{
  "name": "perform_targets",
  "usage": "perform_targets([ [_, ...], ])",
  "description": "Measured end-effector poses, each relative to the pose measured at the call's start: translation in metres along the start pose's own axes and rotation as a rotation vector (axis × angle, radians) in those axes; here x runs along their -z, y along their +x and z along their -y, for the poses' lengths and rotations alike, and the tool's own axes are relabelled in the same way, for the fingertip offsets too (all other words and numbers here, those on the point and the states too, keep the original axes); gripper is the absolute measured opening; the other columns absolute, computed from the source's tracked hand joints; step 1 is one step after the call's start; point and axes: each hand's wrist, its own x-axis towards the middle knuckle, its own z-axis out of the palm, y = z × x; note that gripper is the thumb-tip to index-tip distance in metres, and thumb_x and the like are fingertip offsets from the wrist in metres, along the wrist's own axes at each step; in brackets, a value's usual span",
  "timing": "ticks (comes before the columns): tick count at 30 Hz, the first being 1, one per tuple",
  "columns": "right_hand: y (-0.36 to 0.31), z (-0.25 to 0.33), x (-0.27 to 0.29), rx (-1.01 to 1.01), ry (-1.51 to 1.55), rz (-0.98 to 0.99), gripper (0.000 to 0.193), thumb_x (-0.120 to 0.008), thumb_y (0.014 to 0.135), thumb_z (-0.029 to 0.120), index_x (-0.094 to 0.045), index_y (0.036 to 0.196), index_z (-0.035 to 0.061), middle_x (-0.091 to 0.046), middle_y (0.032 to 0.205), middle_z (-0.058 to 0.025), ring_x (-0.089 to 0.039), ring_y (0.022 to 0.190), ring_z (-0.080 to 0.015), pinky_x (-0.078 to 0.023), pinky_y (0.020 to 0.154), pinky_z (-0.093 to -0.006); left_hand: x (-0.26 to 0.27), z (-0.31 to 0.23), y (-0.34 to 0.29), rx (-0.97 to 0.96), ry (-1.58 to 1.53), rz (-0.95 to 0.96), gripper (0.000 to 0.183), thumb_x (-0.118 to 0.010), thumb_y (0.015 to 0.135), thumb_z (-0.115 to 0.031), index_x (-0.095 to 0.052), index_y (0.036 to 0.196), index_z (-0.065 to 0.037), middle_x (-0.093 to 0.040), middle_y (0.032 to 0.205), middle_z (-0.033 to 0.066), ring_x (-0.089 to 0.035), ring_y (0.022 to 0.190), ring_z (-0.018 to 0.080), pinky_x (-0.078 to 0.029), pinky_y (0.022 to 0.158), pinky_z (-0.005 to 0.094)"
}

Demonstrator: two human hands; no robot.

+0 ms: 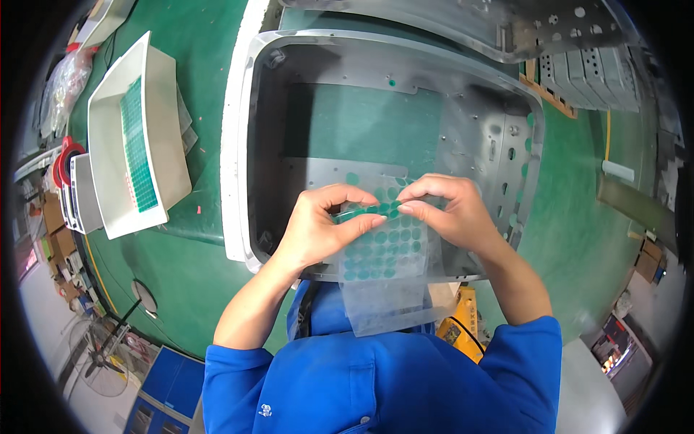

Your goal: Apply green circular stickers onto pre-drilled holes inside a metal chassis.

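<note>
Between my two hands is a translucent sheet of round green stickers point(379, 249), its lower end hanging down toward my blue clothing. My left hand point(329, 220) pinches the sheet's upper part between thumb and fingers. Close beside it, my right hand point(444, 210) is closed too, thumb and forefinger pinching at the sheet's upper edge. Whether a single sticker is between those fingertips is too small to tell. Under the hands lies a large grey metal housing point(278, 137) with a rectangular opening in its base. Green dots point(528, 145) show along its right wall.
At left stands a white bin point(163, 123) holding a sheet of green stickers point(137, 145). A red roll of tape point(66, 163) lies beyond it. Another metal housing point(463, 29) sits behind, and perforated metal parts point(589, 76) stand at the back right. Something yellow point(463, 325) is below the housing.
</note>
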Motion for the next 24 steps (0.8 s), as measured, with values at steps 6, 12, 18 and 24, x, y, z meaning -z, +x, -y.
perform_targets([
  [6, -0.017, -0.008, -0.011, 0.237, -0.277, -0.234, 0.012, -0.066, 0.070, 0.004, -0.065, 0.082, 0.0060, -0.065, 0.085, -0.0047, -0.059, 0.079, -0.0175, -0.040, 0.077, -0.0308, -0.010, 0.000, 0.001, 0.124, 0.086, 0.048, 0.010, -0.069, 0.072, -0.008, -0.065, 0.079, -0.001, -0.063, 0.070, 0.0032, -0.053, 0.061, 0.0053, -0.042, 0.055, 0.0203],
  [12, -0.019, -0.024, -0.023, 0.469, -0.559, -0.415, 0.011, -0.065, 0.070, 0.002, -0.061, 0.080, 0.0056, -0.064, 0.083, -0.0060, -0.059, 0.082, -0.0178, -0.038, 0.079, -0.0319, -0.016, 0.010, 0.009, 0.229, 0.123, 0.038, 0.014, -0.069, 0.072, -0.013, -0.066, 0.078, -0.002, -0.062, 0.066, 0.0009, -0.049, 0.057, 0.0032, -0.040, 0.052, 0.0193],
  [18, 0.012, -0.067, 0.008, 0.031, -0.117, -0.554, 0.007, -0.058, 0.077, 0.003, -0.056, 0.084, 0.0024, -0.061, 0.084, -0.0038, -0.055, 0.078, -0.0106, -0.041, 0.067, -0.0248, -0.016, 0.018, 0.016, 0.301, 0.116, 0.005, 0.017, -0.070, 0.072, -0.016, -0.065, 0.078, 0.000, -0.061, 0.066, 0.0010, -0.050, 0.057, 0.0037, -0.040, 0.052, 0.0198],
  [24, 0.039, -0.165, 0.079, -0.261, -0.249, -0.626, 0.009, -0.060, 0.075, 0.009, -0.061, 0.081, 0.0029, -0.059, 0.077, -0.0075, -0.056, 0.071, -0.0168, -0.045, 0.068, -0.0286, -0.011, 0.022, 0.012, 0.303, 0.115, 0.003, 0.017, -0.070, 0.072, -0.016, -0.065, 0.078, -0.001, -0.060, 0.063, 0.0002, -0.049, 0.055, 0.0028, -0.039, 0.051, 0.0187],
])
